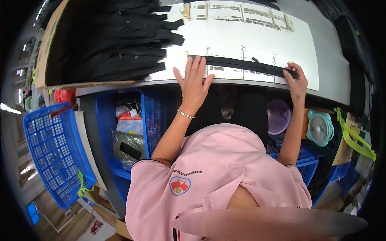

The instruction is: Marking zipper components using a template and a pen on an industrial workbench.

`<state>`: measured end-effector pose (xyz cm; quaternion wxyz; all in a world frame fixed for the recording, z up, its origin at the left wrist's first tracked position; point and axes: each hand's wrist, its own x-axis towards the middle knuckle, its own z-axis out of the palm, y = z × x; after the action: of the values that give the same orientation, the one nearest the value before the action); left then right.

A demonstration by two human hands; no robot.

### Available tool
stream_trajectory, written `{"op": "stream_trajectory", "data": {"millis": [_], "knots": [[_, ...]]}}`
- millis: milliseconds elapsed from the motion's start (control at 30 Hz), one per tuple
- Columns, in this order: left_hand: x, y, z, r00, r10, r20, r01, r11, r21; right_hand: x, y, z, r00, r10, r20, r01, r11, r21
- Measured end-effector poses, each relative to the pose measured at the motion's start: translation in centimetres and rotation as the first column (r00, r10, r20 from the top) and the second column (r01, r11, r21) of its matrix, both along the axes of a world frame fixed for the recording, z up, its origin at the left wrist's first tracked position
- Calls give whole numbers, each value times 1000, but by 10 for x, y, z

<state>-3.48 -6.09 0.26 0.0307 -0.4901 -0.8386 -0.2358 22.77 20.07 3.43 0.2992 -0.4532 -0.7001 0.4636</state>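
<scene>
A long black fabric strip (237, 64) lies stretched from left to right along the near edge of a white board (225, 38) with dark markings on it. Flat on the strip's left end rests my left hand (194, 82), its fingers stretched out and the thumb apart. At the other end, my right hand (296, 82) pinches the strip between thumb and fingers. A small dark tab sticks up from the strip, closer to its right end. To the left, many more black fabric pieces (108, 40) are heaped in a cardboard box (50, 44), some hanging over onto the board.
Below the table edge at left stand a blue crate (146, 120) holding bags and a phone (130, 151), and another blue basket (56, 148). A purple basket (278, 116) and a small turquoise fan (320, 128) are under the table at right. Grey tabletop (331, 60) borders the board.
</scene>
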Motion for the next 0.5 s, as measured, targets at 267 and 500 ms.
{"op": "stream_trajectory", "data": {"millis": [267, 500], "knots": [[0, -2, -14, 995, 37, -93, -44, 996, -74, 5, -33, -28, 937, -297, 183, 68, 671, 738], [3, 2, -11, 994, 28, -107, -35, 998, -61, 8, -44, -28, 923, -245, 296, -115, 558, 822]]}}
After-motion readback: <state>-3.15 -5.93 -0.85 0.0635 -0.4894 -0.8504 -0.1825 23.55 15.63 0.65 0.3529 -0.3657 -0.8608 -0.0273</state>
